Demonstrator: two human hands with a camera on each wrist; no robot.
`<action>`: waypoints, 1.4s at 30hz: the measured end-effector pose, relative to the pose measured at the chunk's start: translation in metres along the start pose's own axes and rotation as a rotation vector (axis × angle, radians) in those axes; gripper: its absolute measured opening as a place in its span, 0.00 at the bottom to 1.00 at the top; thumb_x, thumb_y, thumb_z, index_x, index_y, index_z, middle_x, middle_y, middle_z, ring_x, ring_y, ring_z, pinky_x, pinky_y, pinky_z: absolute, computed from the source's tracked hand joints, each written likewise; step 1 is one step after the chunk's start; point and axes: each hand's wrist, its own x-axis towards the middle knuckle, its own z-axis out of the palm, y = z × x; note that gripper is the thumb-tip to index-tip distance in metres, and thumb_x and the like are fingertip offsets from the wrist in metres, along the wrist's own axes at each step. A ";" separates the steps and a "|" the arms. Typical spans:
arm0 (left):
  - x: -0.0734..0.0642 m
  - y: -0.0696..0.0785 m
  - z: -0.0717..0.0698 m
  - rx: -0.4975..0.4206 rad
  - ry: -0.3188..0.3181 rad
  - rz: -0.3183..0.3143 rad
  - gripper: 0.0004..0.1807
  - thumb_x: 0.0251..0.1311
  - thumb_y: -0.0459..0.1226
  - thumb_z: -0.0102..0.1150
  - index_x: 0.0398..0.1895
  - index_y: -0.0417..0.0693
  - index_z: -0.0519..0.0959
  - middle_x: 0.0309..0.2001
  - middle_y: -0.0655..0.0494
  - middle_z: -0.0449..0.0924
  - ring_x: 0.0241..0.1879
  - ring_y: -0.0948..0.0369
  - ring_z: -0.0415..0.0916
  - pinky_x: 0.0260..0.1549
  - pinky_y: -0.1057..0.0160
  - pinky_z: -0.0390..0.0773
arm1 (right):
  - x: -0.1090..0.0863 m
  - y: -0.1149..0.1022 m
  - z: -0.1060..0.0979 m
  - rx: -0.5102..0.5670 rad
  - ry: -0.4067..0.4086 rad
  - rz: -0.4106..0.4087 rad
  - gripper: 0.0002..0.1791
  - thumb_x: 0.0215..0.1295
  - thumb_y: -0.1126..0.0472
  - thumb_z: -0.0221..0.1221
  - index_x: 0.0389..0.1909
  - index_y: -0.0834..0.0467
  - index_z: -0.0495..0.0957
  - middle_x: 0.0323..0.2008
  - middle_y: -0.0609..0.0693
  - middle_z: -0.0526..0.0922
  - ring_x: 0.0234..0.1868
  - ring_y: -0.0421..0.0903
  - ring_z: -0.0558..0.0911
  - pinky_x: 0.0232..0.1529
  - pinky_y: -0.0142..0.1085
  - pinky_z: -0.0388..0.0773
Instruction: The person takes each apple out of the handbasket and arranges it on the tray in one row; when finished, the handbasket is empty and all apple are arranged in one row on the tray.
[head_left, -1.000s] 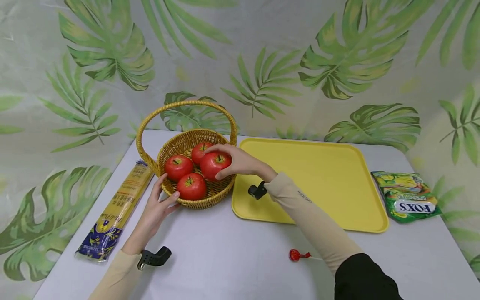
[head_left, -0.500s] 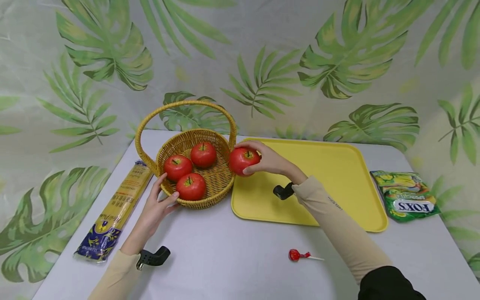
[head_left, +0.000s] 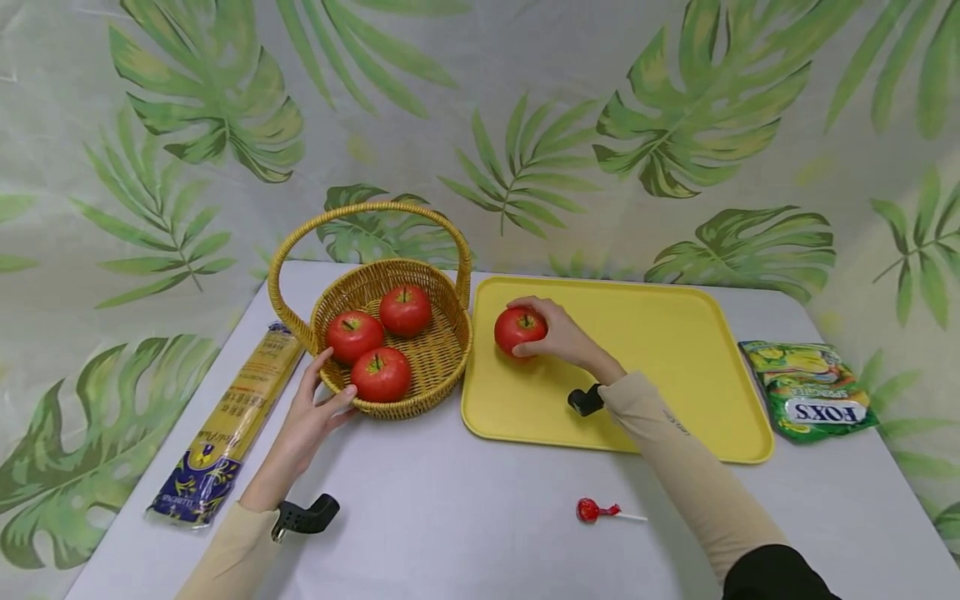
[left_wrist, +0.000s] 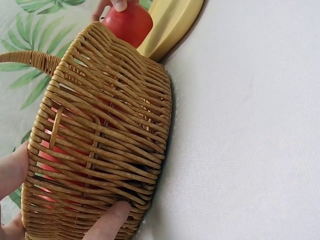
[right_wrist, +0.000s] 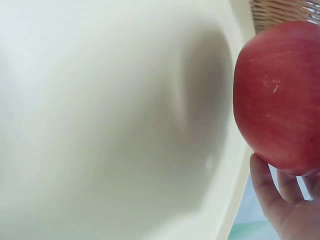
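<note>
Over the left end of the yellow tray [head_left: 637, 400], my right hand [head_left: 562, 336] grips a red apple [head_left: 515, 331] between thumb and fingers. The right wrist view shows this apple [right_wrist: 280, 95] large, with fingertips [right_wrist: 260, 167] against its side and its shadow on the tray. My left hand [head_left: 311, 421] holds the near left side of a woven basket [head_left: 433, 354] with a tall handle. In the left wrist view its fingers lie along the basket's wicker wall [left_wrist: 110, 115]. Inside the basket sit three more red apples [head_left: 406, 311].
A long pack of spaghetti [head_left: 225, 425] lies left of the basket. At the tray's right edge is a green bag marked Fox's [head_left: 813, 392]. A red lollipop [head_left: 588, 510] lies on the white table in front. A leaf-patterned cloth [head_left: 525, 125] hangs behind.
My right hand has lifted one apple out of the basket and carried it right, over the tray. My left hand has stayed at the basket.
</note>
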 end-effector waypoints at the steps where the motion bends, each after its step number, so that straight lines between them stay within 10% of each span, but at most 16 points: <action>1: 0.000 0.000 0.000 -0.001 -0.001 0.000 0.43 0.67 0.36 0.55 0.76 0.57 0.39 0.74 0.46 0.27 0.68 0.36 0.47 0.58 0.42 0.65 | 0.000 0.000 0.002 -0.015 0.001 -0.005 0.36 0.50 0.57 0.71 0.62 0.52 0.70 0.55 0.54 0.70 0.56 0.53 0.66 0.53 0.51 0.72; 25: -0.001 0.000 0.000 0.016 -0.007 0.010 0.42 0.68 0.37 0.54 0.76 0.59 0.40 0.74 0.47 0.28 0.68 0.36 0.48 0.57 0.43 0.66 | 0.009 0.000 0.008 -0.036 -0.133 0.042 0.40 0.56 0.53 0.68 0.69 0.52 0.62 0.59 0.60 0.64 0.58 0.56 0.66 0.57 0.52 0.70; 34: 0.000 -0.002 0.000 0.035 -0.007 0.018 0.42 0.68 0.37 0.54 0.76 0.59 0.40 0.74 0.47 0.28 0.68 0.36 0.48 0.57 0.43 0.66 | 0.007 -0.026 0.003 0.189 0.025 -0.121 0.31 0.61 0.64 0.64 0.65 0.62 0.67 0.64 0.59 0.66 0.61 0.61 0.65 0.62 0.57 0.60; 42: -0.001 -0.001 0.000 0.032 -0.006 0.016 0.43 0.68 0.36 0.54 0.76 0.58 0.40 0.74 0.46 0.27 0.68 0.36 0.48 0.57 0.43 0.66 | 0.017 -0.068 0.029 0.299 -0.150 -0.247 0.32 0.62 0.64 0.63 0.66 0.63 0.64 0.62 0.58 0.68 0.57 0.61 0.70 0.57 0.54 0.70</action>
